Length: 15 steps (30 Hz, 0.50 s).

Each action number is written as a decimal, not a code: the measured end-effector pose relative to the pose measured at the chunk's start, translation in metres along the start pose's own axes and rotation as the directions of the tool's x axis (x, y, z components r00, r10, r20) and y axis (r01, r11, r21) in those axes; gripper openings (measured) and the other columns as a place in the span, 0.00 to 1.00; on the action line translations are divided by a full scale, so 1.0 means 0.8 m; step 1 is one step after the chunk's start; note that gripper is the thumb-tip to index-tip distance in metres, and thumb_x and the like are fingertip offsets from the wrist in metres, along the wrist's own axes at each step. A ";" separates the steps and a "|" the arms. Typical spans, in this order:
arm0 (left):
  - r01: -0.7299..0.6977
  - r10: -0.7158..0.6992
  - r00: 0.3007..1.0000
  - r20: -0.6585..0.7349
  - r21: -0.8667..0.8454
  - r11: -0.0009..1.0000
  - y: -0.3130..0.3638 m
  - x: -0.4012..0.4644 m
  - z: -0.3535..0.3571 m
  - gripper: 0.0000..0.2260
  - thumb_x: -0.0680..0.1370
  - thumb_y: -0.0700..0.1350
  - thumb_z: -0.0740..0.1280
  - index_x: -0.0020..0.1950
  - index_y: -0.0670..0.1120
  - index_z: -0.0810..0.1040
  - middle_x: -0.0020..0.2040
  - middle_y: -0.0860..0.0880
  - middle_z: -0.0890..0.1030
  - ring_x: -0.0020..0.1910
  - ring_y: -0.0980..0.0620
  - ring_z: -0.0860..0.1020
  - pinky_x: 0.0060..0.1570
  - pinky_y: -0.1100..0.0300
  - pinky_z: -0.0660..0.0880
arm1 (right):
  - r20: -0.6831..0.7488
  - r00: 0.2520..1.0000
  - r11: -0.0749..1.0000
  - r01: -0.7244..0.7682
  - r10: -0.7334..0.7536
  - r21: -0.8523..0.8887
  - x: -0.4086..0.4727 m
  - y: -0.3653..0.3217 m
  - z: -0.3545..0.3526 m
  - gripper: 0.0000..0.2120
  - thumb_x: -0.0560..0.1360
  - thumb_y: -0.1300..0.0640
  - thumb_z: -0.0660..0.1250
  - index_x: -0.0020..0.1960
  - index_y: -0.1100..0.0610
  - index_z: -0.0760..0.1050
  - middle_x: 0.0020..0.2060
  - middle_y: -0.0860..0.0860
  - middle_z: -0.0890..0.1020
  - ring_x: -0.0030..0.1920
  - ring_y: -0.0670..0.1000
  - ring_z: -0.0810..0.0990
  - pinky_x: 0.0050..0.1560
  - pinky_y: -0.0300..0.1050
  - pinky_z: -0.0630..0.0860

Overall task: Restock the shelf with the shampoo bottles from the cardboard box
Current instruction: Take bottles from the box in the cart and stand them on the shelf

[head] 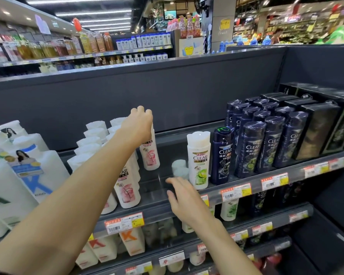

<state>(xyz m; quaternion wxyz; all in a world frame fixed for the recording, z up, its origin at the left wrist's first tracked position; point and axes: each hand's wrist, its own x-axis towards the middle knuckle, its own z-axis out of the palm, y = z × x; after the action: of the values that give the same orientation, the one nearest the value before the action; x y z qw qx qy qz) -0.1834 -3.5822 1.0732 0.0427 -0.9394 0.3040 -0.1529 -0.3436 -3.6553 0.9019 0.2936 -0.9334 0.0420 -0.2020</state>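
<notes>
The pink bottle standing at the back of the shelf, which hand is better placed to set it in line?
The left hand: its fingers already grip the top of the pink bottle. The right hand is open, holds nothing and hovers lower, over the bare gap at the shelf front.

bright ceiling strip lights [91, 11] | glare on shelf [159, 193] beneath | background aisles above it blurred | edges bowed

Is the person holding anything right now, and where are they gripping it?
The left hand grips a white shampoo bottle with a pink label by its cap end, standing it on the shelf. The right hand is open and holds nothing.
</notes>
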 end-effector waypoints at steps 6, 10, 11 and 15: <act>-0.204 0.142 0.930 -0.340 -0.154 0.967 0.062 -0.062 -0.069 0.13 0.78 0.51 0.65 0.57 0.42 0.75 0.54 0.44 0.77 0.53 0.41 0.76 0.44 0.51 0.69 | -0.015 0.996 0.980 -0.079 0.083 0.180 -0.042 -0.013 -0.043 0.16 0.81 0.51 0.62 0.68 0.49 0.71 0.63 0.42 0.76 0.61 0.36 0.72 0.58 0.27 0.67; -0.581 0.240 0.769 -0.593 -0.491 0.650 0.144 -0.135 -0.079 0.08 0.77 0.50 0.65 0.46 0.46 0.78 0.39 0.52 0.81 0.40 0.49 0.79 0.43 0.53 0.76 | -0.117 0.958 0.939 -0.227 0.264 0.258 -0.107 0.001 -0.097 0.15 0.81 0.50 0.63 0.67 0.49 0.73 0.59 0.41 0.79 0.59 0.37 0.75 0.59 0.32 0.72; -0.646 0.279 0.748 -0.602 -0.563 0.516 0.169 -0.152 -0.074 0.07 0.76 0.49 0.66 0.45 0.46 0.79 0.37 0.52 0.81 0.37 0.51 0.79 0.42 0.53 0.76 | -0.152 0.934 0.923 -0.275 0.322 0.267 -0.130 0.008 -0.112 0.14 0.81 0.50 0.63 0.65 0.49 0.74 0.56 0.41 0.80 0.57 0.37 0.76 0.56 0.30 0.72; -0.615 0.399 0.737 -0.545 -0.786 0.063 0.280 -0.222 -0.043 0.05 0.76 0.43 0.69 0.43 0.42 0.80 0.35 0.51 0.81 0.35 0.53 0.79 0.38 0.66 0.75 | -0.346 0.781 0.853 -0.464 0.521 0.238 -0.249 0.049 -0.174 0.08 0.80 0.52 0.64 0.59 0.46 0.75 0.50 0.40 0.82 0.51 0.37 0.79 0.49 0.31 0.74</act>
<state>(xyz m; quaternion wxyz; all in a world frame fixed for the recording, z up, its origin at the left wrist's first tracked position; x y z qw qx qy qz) -0.4555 -3.6601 1.0210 -0.4959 -0.5837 0.6429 -0.0030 -0.5805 -3.7221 0.9138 0.3861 -0.8057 0.3290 -0.3059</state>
